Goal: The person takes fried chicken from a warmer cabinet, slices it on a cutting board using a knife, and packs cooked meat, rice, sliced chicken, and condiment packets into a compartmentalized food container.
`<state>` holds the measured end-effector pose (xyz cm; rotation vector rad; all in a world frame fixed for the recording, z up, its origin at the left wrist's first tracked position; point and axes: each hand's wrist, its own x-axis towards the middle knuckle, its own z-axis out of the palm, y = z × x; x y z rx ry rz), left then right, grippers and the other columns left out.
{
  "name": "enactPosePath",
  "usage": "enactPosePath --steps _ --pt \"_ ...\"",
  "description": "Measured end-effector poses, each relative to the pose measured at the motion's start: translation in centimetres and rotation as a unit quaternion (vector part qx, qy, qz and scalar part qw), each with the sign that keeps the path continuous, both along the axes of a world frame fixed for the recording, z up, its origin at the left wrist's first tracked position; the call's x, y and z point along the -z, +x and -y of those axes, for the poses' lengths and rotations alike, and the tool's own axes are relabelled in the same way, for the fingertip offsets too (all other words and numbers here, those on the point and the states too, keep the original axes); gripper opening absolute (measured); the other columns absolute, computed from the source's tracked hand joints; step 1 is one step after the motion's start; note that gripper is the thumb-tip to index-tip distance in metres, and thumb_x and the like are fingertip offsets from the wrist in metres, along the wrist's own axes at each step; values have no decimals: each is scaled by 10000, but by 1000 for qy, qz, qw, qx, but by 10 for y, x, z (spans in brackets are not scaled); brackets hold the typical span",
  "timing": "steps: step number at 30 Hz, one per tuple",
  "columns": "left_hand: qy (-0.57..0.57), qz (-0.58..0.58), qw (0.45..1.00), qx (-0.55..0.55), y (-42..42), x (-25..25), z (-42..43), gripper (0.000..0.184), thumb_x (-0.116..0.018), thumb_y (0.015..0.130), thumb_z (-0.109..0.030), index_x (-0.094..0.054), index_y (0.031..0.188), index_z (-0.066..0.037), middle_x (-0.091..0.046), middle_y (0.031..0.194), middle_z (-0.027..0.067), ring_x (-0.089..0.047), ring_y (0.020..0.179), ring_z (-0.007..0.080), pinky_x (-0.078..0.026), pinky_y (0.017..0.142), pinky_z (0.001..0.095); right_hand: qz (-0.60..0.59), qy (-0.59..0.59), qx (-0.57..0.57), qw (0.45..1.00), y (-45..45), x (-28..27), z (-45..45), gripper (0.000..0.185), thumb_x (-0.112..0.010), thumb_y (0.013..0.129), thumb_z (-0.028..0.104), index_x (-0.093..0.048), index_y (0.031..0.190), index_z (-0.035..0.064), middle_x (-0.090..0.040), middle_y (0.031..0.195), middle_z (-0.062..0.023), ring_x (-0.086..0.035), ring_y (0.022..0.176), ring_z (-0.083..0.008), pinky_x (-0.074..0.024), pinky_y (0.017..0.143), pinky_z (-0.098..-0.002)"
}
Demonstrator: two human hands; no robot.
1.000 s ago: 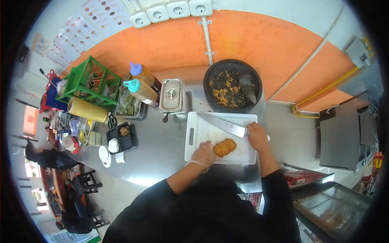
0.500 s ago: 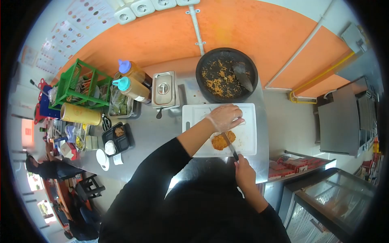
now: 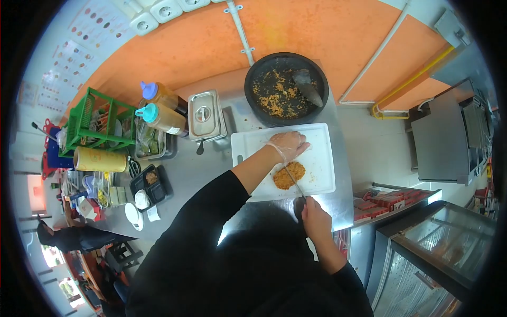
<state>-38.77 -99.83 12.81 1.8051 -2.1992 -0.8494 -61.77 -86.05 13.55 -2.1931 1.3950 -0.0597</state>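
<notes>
My left hand (image 3: 288,145), in a clear plastic glove, is over the upper part of the white cutting board (image 3: 325,179). Its fingers are curled together, and whatever may be under them is hidden. Just below its wrist lies a flat, golden breaded cutlet (image 3: 288,176) on the board. My right hand (image 3: 316,214) grips the dark handle of a knife (image 3: 299,187) at the board's near edge. The blade slants up and left across the cutlet, and its far end is hidden by the glove and wrist.
Behind the board sits a black stone mortar (image 3: 288,111) with crumbs and a pestle (image 3: 309,90). To the left are a lidded steel container (image 3: 203,116), sauce bottles (image 3: 163,119), a black compartment tray (image 3: 157,194) and a green basket (image 3: 79,124). Another person (image 3: 68,235) is at far left.
The view has shifted slightly, so the counter items sit a little higher and further left. My right hand has drawn the knife a little nearer; my left hand stays above the cutlet.
</notes>
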Motion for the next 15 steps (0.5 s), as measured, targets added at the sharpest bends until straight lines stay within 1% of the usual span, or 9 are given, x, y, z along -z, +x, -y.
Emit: enactPosePath --steps 3,5,7,9,10,12,15 --pt "11 6 1000 -23 4 6 -3 355 -442 977 -355 -621 929 -52 -644 985 162 -605 957 358 -469 860 465 -15 11 -14 1000 1 -4 4 198 -560 902 182 -483 1055 84 -605 988 -145 -645 707 -357 -518 595 -472" --pt "3 -29 997 -71 5 6 -7 349 -439 977 -358 -625 925 -67 -645 979 158 -606 951 351 -468 855 460 -28 15 -22 999 2 -11 10 194 -560 901 184 -483 1049 84 -609 976 -144 -645 705 -357 -517 594 -473" --pt "-1 -31 996 -81 6 14 -7 349 -438 976 -359 -627 922 -70 -646 973 157 -605 950 351 -467 852 459 -42 19 -30 998 4 -16 16 191 -559 899 185 -483 1042 85 -613 964 -142 -646 704 -357 -516 593 -473" --pt "-5 -31 995 -92 8 24 -7 350 -437 975 -360 -628 919 -73 -647 966 157 -604 949 352 -466 849 458 -81 13 -49 995 5 -21 21 191 -559 892 183 -484 1037 83 -626 898 -137 -648 685 -357 -522 581 -463" --pt "-3 -35 995 -95 10 27 -7 351 -435 974 -359 -629 918 -71 -647 957 156 -602 947 354 -465 844 459 -82 13 -52 995 7 -22 23 191 -559 892 183 -484 1037 83 -626 898 -137 -648 685 -357 -522 581 -463" --pt "-2 -39 994 -101 13 33 -8 353 -434 972 -359 -630 917 -69 -647 948 155 -600 945 356 -463 839 459 -137 2 -57 989 13 -26 24 194 -560 886 177 -487 1036 78 -635 831 -134 -654 660 -345 -530 564 -444" --pt "-17 -51 994 -95 17 34 -9 320 -459 958 -339 -629 918 -71 -647 942 153 -597 937 354 -463 830 459 -163 2 -75 984 20 -33 23 201 -561 879 167 -481 1041 80 -639 795 -131 -663 648 -330 -534 550 -426"
